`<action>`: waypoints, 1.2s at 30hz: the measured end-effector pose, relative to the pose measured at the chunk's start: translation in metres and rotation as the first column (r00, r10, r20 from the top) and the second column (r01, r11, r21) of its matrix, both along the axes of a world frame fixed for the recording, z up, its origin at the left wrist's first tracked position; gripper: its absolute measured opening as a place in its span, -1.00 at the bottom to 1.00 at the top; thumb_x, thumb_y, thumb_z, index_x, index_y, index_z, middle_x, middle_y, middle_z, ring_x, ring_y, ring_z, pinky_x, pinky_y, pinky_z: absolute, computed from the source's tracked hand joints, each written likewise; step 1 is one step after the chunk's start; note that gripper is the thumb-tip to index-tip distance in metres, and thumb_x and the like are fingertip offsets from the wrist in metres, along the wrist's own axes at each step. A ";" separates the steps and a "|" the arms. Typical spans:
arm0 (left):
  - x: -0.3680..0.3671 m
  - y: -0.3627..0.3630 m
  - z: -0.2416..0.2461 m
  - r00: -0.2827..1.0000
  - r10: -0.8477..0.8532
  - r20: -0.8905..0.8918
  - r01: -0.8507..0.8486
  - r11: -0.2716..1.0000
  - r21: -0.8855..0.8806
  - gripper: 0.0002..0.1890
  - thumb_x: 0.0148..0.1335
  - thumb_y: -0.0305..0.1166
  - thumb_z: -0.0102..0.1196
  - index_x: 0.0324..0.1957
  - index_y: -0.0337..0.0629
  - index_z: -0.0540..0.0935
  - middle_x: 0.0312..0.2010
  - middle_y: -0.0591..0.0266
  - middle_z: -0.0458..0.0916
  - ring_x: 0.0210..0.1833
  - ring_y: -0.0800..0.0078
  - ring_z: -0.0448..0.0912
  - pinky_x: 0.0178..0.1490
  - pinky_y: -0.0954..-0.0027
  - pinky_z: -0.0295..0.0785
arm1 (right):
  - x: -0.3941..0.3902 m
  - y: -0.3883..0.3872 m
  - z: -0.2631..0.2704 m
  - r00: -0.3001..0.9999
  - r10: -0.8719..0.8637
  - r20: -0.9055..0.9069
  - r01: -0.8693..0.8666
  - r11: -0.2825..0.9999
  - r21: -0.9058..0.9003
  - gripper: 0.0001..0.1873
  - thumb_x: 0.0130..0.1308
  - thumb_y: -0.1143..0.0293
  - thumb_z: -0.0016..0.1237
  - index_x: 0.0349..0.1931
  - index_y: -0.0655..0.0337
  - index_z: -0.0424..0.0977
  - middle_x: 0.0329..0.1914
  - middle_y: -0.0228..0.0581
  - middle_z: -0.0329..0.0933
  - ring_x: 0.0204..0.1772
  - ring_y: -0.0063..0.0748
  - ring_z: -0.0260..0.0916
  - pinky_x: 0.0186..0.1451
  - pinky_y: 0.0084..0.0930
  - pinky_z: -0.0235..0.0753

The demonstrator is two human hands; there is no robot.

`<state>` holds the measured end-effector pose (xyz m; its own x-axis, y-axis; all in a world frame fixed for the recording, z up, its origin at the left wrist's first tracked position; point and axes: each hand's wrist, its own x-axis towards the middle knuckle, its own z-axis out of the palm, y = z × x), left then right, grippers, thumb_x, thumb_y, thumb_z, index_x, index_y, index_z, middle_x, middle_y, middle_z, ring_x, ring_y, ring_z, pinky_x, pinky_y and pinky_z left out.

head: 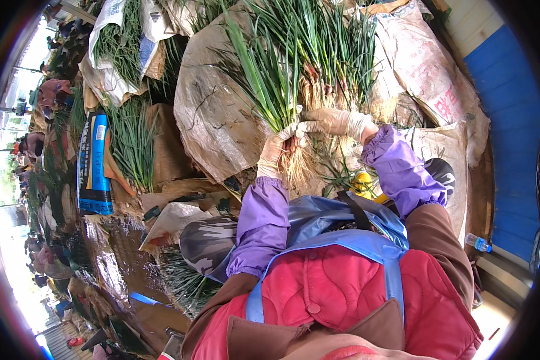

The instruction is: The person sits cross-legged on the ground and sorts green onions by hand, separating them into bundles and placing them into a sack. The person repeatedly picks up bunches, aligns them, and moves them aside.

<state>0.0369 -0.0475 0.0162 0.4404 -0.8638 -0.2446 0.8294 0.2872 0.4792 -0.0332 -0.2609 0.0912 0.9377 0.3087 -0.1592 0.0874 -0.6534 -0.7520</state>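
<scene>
My left hand (276,150), in a pale thin glove, is closed around the base of a bunch of green onions (270,90), its leaves pointing away and its roots hanging towards me. Against the same bunch, at the stems just above the roots, are the fingers of my gloved right hand (333,122); whether they grip it is hard to tell. Beyond both hands lies a larger pile of green onions (328,54) with reddish stems and pale roots. Purple sleeve covers reach to both wrists.
Woven sacks (432,67) lie beyond and to the right, beside a blue wall panel (506,76). More green onions (132,139) stand at left near a blue and black bag (94,166). A yellow object (362,184) lies near my lap. Wet ground and people are farther left.
</scene>
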 end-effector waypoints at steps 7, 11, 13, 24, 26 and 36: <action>0.007 0.014 0.002 1.000 -0.011 0.009 0.013 0.981 -0.195 -0.79 0.31 -0.36 0.13 -0.12 -0.27 0.52 -0.42 0.33 0.51 -0.37 0.44 0.47 -0.13 0.23 0.43 | -0.008 -0.065 0.003 0.921 -0.357 -0.159 0.236 0.833 -0.501 -0.66 0.33 0.44 -0.07 0.11 0.10 0.49 -0.08 -0.11 0.62 -0.13 -0.12 0.60 0.01 -0.25 0.57; -0.006 -0.004 0.013 0.971 0.227 -0.068 -0.233 0.967 -0.101 -0.85 0.31 -0.42 0.12 -0.11 -0.06 0.48 -0.43 0.36 0.47 -0.34 0.45 0.45 -0.08 0.22 0.39 | 0.021 -0.089 -0.014 0.599 -0.799 -0.052 0.748 0.582 -0.319 -0.70 0.39 0.43 -0.11 0.11 0.18 0.46 -0.11 -0.02 0.61 -0.17 -0.16 0.60 0.00 -0.28 0.58; -0.012 -0.017 0.021 0.978 0.202 0.055 -0.186 0.958 -0.218 -0.79 0.31 -0.44 0.12 -0.05 -0.07 0.45 -0.36 0.34 0.49 -0.31 0.44 0.48 -0.11 0.22 0.41 | 0.047 -0.086 -0.025 0.556 -0.828 -0.080 0.784 0.554 -0.281 -0.69 0.37 0.29 -0.02 0.04 0.24 0.48 -0.12 0.00 0.61 -0.10 -0.14 0.59 0.05 -0.25 0.55; -0.020 -0.040 0.043 0.870 0.080 0.486 -0.265 0.908 0.325 -0.81 0.25 -0.29 0.19 -0.26 -0.21 0.65 -0.51 0.35 0.62 -0.57 0.65 0.45 -0.49 0.62 0.26 | -0.002 -0.039 -0.041 0.532 -0.579 -0.618 0.721 -0.074 0.689 -0.31 0.12 0.43 0.27 0.25 0.38 0.26 -0.17 -0.30 0.62 -0.27 -0.50 0.53 -0.21 -0.67 0.50; -0.023 -0.044 0.042 0.888 0.027 0.458 -0.199 0.922 0.332 -0.80 0.24 -0.27 0.21 -0.24 -0.19 0.66 -0.50 0.36 0.65 -0.56 0.68 0.46 -0.50 0.64 0.25 | -0.009 -0.014 -0.051 0.610 -0.560 -0.561 0.733 0.128 0.668 -0.40 0.19 0.43 0.22 0.22 0.36 0.32 -0.20 -0.35 0.60 -0.25 -0.57 0.47 -0.19 -0.66 0.43; -0.027 -0.031 0.040 0.968 0.082 0.237 -0.141 0.960 0.244 -0.86 0.21 -0.45 0.20 -0.22 -0.29 0.62 -0.40 0.24 0.64 -0.39 0.49 0.58 -0.27 0.49 0.51 | -0.029 -0.025 -0.054 0.460 -0.622 -0.634 0.730 -0.142 0.668 -0.89 0.39 0.35 -0.03 -0.20 0.15 0.50 -0.50 -0.54 0.42 -0.57 -0.68 0.21 -0.55 -0.74 0.17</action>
<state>0.0101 -0.0786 0.0560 0.5992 -0.7267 -0.3359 0.6627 0.2148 0.7174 -0.0625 -0.2856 0.0376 0.7372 -0.5039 -0.4502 -0.0569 0.6176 -0.7844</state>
